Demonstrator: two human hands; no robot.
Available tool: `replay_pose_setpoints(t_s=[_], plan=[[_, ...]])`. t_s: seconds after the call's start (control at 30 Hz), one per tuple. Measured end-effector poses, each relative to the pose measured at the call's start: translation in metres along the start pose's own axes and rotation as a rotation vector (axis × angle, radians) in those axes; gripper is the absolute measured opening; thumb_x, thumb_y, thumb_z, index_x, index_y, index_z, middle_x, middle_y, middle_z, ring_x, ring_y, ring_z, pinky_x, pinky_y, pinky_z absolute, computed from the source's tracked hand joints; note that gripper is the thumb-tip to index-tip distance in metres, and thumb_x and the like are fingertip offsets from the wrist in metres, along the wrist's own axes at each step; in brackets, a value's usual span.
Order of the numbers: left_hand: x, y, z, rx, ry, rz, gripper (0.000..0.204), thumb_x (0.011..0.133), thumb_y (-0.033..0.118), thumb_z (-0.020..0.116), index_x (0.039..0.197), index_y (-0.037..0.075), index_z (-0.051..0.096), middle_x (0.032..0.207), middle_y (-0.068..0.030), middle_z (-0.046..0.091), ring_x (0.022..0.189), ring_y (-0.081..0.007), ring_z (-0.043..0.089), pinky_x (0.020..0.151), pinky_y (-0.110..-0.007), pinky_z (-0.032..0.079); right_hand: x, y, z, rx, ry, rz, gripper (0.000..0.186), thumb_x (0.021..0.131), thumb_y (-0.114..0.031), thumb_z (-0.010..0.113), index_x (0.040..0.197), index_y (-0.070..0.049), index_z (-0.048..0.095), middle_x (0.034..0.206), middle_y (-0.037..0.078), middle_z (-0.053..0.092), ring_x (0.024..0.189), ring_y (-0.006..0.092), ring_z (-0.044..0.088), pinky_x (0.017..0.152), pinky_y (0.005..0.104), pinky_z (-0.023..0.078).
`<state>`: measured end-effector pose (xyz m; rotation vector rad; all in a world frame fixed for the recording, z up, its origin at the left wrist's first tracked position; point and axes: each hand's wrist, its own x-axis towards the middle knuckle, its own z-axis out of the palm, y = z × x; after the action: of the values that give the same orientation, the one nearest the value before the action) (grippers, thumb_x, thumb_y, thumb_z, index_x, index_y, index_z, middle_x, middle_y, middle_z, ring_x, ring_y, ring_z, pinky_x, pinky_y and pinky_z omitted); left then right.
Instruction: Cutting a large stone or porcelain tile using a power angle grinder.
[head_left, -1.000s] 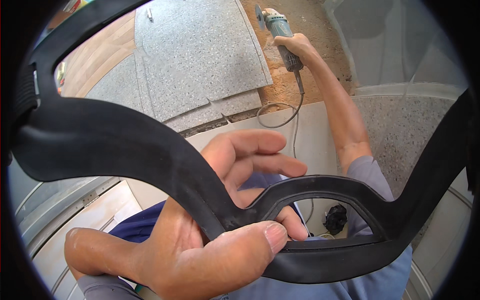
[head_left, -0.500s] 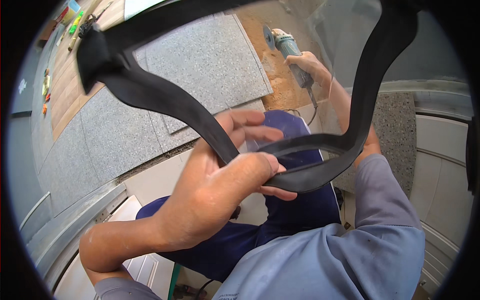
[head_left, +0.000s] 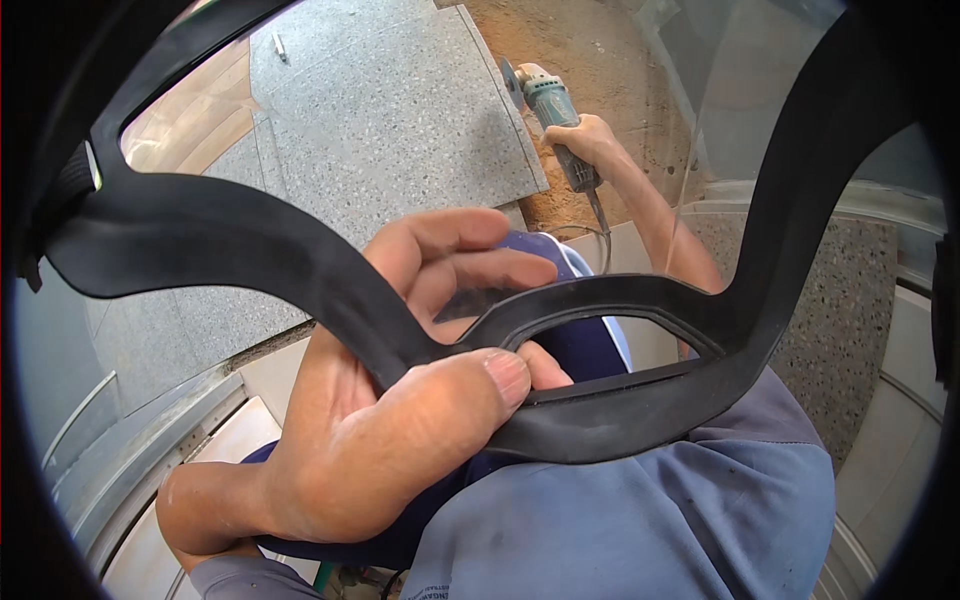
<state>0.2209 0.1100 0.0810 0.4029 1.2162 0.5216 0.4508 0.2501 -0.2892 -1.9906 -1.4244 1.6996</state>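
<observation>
My left hand (head_left: pixel 365 450) pinches the lower rim of a pair of black-rimmed safety goggles (head_left: pixel 610 430), close in front of the camera. The thumb lies on the rim, and the other fingers are behind it, partly seen through the clear lens. Farther off, my right hand (head_left: pixel 590 142) is wrapped round the body of a teal and grey angle grinder (head_left: pixel 550 102). The grinder's disc points away, close beside the right edge of a grey speckled stone slab (head_left: pixel 400 110). Its cord runs down from the handle.
Sandy brown ground (head_left: pixel 600 50) lies beyond the slab's right edge. A small white pen-like object (head_left: pixel 279 47) rests on the slab. Wood-look planks (head_left: pixel 190 125) are at the upper left. Another speckled stone piece (head_left: pixel 838 300) stands at the right, beside white panels.
My left hand has brought the goggles closer to the camera, so they fill more of the view. The right hand still holds the angle grinder, now a little farther left in view.
</observation>
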Motion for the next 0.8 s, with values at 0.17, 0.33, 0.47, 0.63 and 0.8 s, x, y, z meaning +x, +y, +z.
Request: replay_pose_setpoints(t_s=[0.17,0.33,0.47,0.63,0.8], plan=[[0.013,0.001,0.02,0.02,0.081,-0.01,0.096,0.073,0.027,0.07,0.149,-0.012,0.025,0.132,-0.0323,0.05,0.099,-0.0336,0.072,0.091,-0.041,0.062,0.012,0.011,0.005,-0.048,-0.014,0.054,0.04,0.071,-0.035,0.081,0.089,-0.001,0.073,0.078,0.01,0.069,0.064,0.0183,0.065,0.057,0.0348,0.05],[0.019,0.001,0.033,0.006,0.137,-0.02,0.099,0.071,0.029,0.073,0.148,-0.012,0.026,0.131,-0.0326,0.051,0.095,-0.0342,0.073,0.089,-0.042,0.064,0.016,0.013,0.003,-0.061,-0.018,-0.005,0.041,0.071,-0.037,0.081,0.089,-0.001,0.073,0.079,0.009,0.07,0.063,0.0182,0.065,0.056,0.0337,0.049],[0.02,0.001,0.038,0.0,0.154,-0.018,0.1,0.07,0.029,0.074,0.148,-0.012,0.026,0.13,-0.0326,0.052,0.095,-0.0345,0.073,0.088,-0.041,0.065,0.015,0.008,0.003,-0.065,0.008,-0.011,0.043,0.072,-0.037,0.081,0.091,0.0,0.073,0.077,0.009,0.069,0.062,0.0178,0.065,0.055,0.0331,0.049],[0.021,0.0,0.038,0.006,0.161,-0.029,0.099,0.069,0.028,0.073,0.147,-0.012,0.027,0.129,-0.0326,0.052,0.095,-0.0348,0.073,0.087,-0.041,0.065,0.02,0.007,0.002,-0.051,0.005,-0.063,0.042,0.072,-0.037,0.08,0.091,0.0,0.072,0.076,0.009,0.068,0.06,0.0176,0.064,0.053,0.0337,0.049],[0.022,0.001,0.035,-0.006,0.161,-0.033,0.1,0.068,0.027,0.074,0.147,-0.012,0.027,0.129,-0.0329,0.053,0.095,-0.0348,0.073,0.087,-0.04,0.065,0.03,0.006,0.003,-0.145,0.009,-0.097,0.042,0.072,-0.037,0.079,0.09,0.0,0.072,0.076,0.01,0.068,0.059,0.0174,0.064,0.051,0.034,0.048]])
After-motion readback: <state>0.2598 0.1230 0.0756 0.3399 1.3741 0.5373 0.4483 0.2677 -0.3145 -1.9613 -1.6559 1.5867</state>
